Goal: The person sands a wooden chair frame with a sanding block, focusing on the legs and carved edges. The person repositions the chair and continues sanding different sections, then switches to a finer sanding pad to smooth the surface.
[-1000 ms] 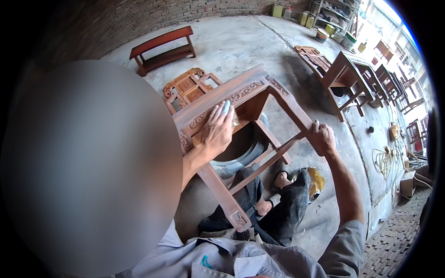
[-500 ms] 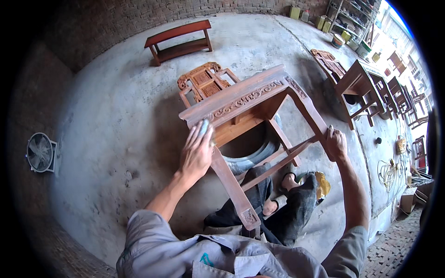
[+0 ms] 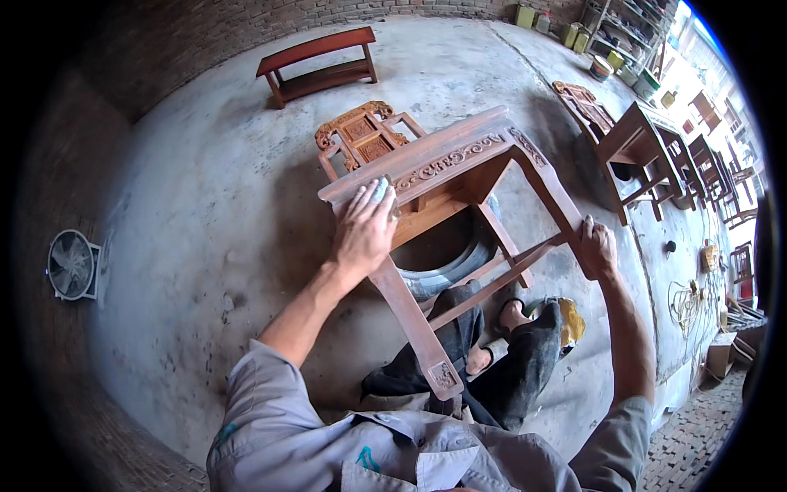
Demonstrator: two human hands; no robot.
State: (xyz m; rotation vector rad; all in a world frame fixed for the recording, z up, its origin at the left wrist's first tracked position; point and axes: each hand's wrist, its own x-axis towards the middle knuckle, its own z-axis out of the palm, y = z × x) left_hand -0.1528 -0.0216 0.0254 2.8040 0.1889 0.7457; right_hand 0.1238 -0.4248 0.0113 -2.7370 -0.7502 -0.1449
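A reddish-brown wooden chair lies tipped in front of me, its front legs pointing my way. Scrollwork is carved along its apron. Beyond the seat edge shows a carved backrest. My left hand presses a small pale-blue and brown pad on the seat's front rail, near its left end; the fingers partly hide the pad. On the right, my right hand is closed round the other front leg. The left front leg slants down toward my lap.
Beneath the chair is a dark tyre. My feet and a yellow bag are close by. A low red-brown bench stands at the back, a fan far left. More wooden furniture and a coiled cable are on the right.
My left hand has slid to the right and away from me along the rail with the pad. My right hand keeps its hold on the leg.
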